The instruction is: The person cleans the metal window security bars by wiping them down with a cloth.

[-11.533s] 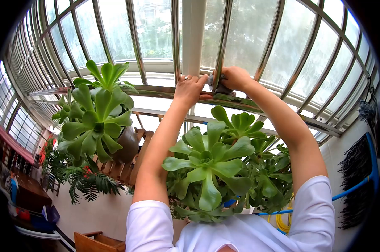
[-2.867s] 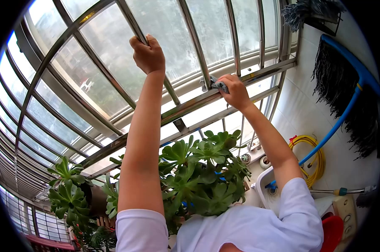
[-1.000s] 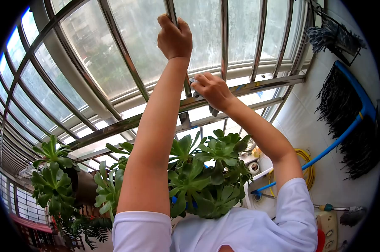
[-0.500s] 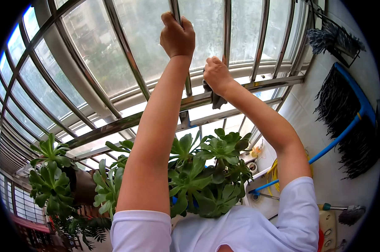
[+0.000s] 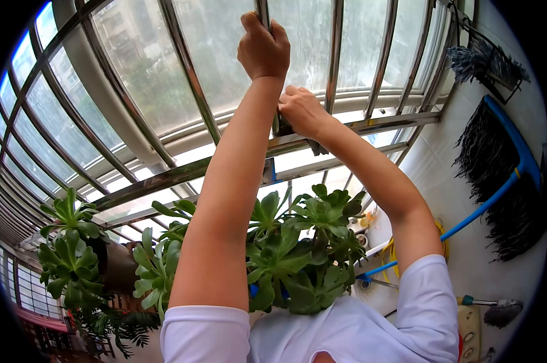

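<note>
Up at the window grille, my left hand [image 5: 264, 48] is closed around an upright metal bar [image 5: 261, 7]. Lower and to the right, my right hand [image 5: 303, 112] is bunched around a dark grey cloth [image 5: 317, 147]. The cloth shows below the fingers, against the grille's horizontal metal rail [image 5: 376, 125]. My right fingertips are at the lower part of the bar my left hand grips; the exact contact is hidden behind the hand. Beneath both arms grow green rosette succulents [image 5: 279, 266].
A blue-handled black broom [image 5: 497, 193] hangs on the tiled wall at right, below a grey brush [image 5: 488, 63] on a rack. A yellow coiled hose [image 5: 446, 242] and a smaller brush [image 5: 503, 313] are lower right. A brown pot [image 5: 119, 269] stands at left.
My right hand has moved left with the cloth, toward the bar my left hand holds. My left hand keeps its grip; the whole view has shifted slightly.
</note>
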The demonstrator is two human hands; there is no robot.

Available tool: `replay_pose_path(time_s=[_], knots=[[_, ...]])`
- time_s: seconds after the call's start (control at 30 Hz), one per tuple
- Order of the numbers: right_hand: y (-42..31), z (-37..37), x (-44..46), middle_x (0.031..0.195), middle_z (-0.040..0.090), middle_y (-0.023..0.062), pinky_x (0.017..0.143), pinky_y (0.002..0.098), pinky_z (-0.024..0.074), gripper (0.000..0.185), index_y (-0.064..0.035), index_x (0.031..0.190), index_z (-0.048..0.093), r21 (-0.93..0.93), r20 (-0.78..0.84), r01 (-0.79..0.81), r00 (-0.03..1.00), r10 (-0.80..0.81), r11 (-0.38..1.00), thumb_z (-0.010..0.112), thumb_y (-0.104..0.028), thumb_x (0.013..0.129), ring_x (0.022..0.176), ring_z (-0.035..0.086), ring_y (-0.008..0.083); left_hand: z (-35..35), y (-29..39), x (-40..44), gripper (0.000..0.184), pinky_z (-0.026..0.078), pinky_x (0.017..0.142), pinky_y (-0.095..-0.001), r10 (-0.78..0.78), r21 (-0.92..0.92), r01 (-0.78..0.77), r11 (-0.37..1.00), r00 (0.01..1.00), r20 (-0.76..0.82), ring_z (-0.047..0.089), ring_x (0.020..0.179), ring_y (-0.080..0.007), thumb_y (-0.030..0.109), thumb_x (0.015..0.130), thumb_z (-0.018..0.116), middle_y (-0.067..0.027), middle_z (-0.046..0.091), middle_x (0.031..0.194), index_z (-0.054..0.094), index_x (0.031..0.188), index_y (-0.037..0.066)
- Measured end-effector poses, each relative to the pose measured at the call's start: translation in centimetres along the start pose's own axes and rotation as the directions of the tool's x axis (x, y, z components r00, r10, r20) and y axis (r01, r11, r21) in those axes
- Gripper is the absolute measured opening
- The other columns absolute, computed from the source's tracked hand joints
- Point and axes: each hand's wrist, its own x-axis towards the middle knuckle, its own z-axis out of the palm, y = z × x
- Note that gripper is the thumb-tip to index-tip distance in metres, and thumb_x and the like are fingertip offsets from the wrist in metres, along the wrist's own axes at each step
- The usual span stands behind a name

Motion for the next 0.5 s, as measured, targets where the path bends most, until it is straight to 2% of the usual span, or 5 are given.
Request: replay_pose_path(time_s=[0.1, 0.17, 0.37, 0.43, 0.5], knots=[[0.3, 0.4, -0.6, 0.072, 0.065, 0.0029, 0.092, 0.0366, 0.0374, 0.01, -0.0144, 0.072, 0.069, 0.04, -0.233, 0.06, 0.971, -0.049, 0.997, 0.064, -0.008, 0.067, 0.088, 0.059, 0.02, 0.0, 0.1, 0.0, 0.021, 0.048, 0.061, -0.0473, -0.002, 0.009, 0.002, 1.0, 1.0, 0.005, 0.061, 0.063, -0.0387, 0.024, 0.086, 0.051, -0.0121, 0.06, 0.061, 0.043, 0.093, 0.006], [0.5, -0.9, -0.8, 0.074, 0.065, 0.0075, 0.101, 0.0385, 0.0334, 0.011, -0.011, 0.074, 0.067, -0.13, 0.131, -0.059, 0.989, 0.076, 0.99, 0.066, -0.005, 0.064, 0.088, 0.06, 0.0246, 0.0, 0.2, 0.1, 0.021, 0.048, 0.062, -0.0473, 0.004, 0.013, -0.004, 1.0, 1.0, -0.005, 0.061, 0.064, -0.0388, 0.024, 0.086, 0.051, -0.0121, 0.06, 0.061, 0.043, 0.093, 0.006], [0.8, -1.6, -0.5, 0.073, 0.065, 0.0078, 0.103, 0.0376, 0.0313, 0.012, -0.011, 0.075, 0.069, -0.211, 0.435, -0.196, 0.858, 0.271, 0.958, 0.065, -0.005, 0.066, 0.088, 0.062, 0.0254, 0.0, 0.1, 0.1, 0.021, 0.048, 0.061, -0.0479, -0.007, 0.026, 0.007, 1.0, 1.0, 0.007, 0.062, 0.064, -0.0394, 0.024, 0.086, 0.052, -0.013, 0.061, 0.063, 0.044, 0.093, 0.006], [1.3, -1.2, -1.8, 0.077, 0.067, 0.0037, 0.096, 0.0337, 0.036, 0.008, -0.0128, 0.077, 0.07, -0.012, 0.017, -0.058, 0.998, 0.058, 0.998, 0.064, -0.011, 0.071, 0.093, 0.063, 0.02, 0.1, 0.0, 0.0, 0.022, 0.049, 0.061, -0.0478, 0.031, 0.039, -0.03, 0.999, 0.999, -0.029, 0.062, 0.064, -0.0395, 0.025, 0.086, 0.052, -0.0133, 0.061, 0.063, 0.044, 0.093, 0.006], [1.8, -1.3, -3.5, 0.082, 0.065, 0.0024, 0.089, 0.0342, 0.043, 0.017, -0.0122, 0.083, 0.068, 0.201, -0.084, 0.019, 0.997, -0.002, 0.979, 0.065, -0.004, 0.069, 0.097, 0.06, 0.0214, 0.1, 0.0, -0.1, 0.022, 0.049, 0.062, -0.0475, 0.043, 0.045, -0.041, 0.998, 0.998, -0.035, 0.062, 0.065, -0.0393, 0.025, 0.086, 0.052, -0.0135, 0.062, 0.063, 0.044, 0.093, 0.006]])
